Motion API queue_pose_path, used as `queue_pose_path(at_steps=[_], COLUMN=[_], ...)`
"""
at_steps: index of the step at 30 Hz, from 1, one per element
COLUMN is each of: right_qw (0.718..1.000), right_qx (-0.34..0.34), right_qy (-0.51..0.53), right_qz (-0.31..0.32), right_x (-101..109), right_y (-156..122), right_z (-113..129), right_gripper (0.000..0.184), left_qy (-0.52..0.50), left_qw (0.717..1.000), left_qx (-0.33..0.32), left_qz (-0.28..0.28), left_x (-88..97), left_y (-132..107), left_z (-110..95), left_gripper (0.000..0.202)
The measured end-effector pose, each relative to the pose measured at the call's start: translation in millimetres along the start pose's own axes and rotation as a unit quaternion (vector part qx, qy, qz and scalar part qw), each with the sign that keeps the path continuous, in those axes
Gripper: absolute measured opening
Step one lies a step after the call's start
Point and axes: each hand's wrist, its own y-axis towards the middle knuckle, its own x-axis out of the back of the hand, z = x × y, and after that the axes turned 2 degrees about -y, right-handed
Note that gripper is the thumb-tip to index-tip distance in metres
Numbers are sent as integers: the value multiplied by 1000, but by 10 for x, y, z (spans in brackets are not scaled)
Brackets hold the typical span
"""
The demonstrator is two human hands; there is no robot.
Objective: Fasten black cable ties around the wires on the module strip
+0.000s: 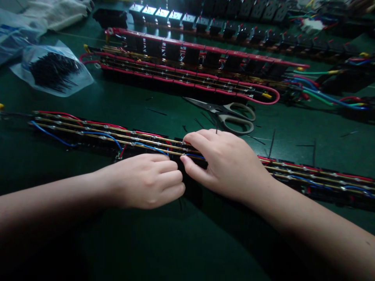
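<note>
A long black socket strip (96, 134) with brass rails and red and blue wires lies across the green mat in front of me. My left hand (146, 179) rests at its near edge with the fingers curled into a loose fist; what they hold is hidden. My right hand (222, 160) lies over the strip's middle, thumb and fingers pinched together at the brass rails and a blue wire. The two hands nearly touch at the strip.
Grey-handled scissors (231, 115) lie just behind my right hand. A second wired strip (187, 72) and a row of black sockets (234, 27) sit farther back. A plastic bag of black cable ties (52, 70) is at the far left. Cut tie ends litter the mat (175, 242).
</note>
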Motion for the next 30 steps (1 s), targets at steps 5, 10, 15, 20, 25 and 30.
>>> queue_pose_path(at_steps=[5, 10, 15, 20, 25, 30], right_qw=[1000, 1000, 999, 999, 999, 999], right_qx=[-1, -7, -4, -6, -2, -1], right_qy=[11, 21, 41, 41, 38, 39], right_qz=[11, 13, 7, 1, 0, 4], right_x=[7, 11, 21, 19, 23, 15], right_y=[22, 31, 24, 15, 19, 29], right_z=[-1, -15, -25, -28, -24, -26], right_gripper=[35, 33, 33, 32, 32, 32], left_qy=[-74, -103, -69, -57, -84, -58], left_qw=[996, 977, 945, 936, 932, 939], left_qx=[38, 91, 220, 270, 290, 282], left_qz=[-44, -162, -231, -218, -198, -189], left_x=[35, 53, 15, 40, 51, 27], left_y=[-25, -119, -126, -76, -68, -67], left_z=[6, 33, 57, 52, 46, 44], left_gripper=[23, 13, 17, 16, 25, 20])
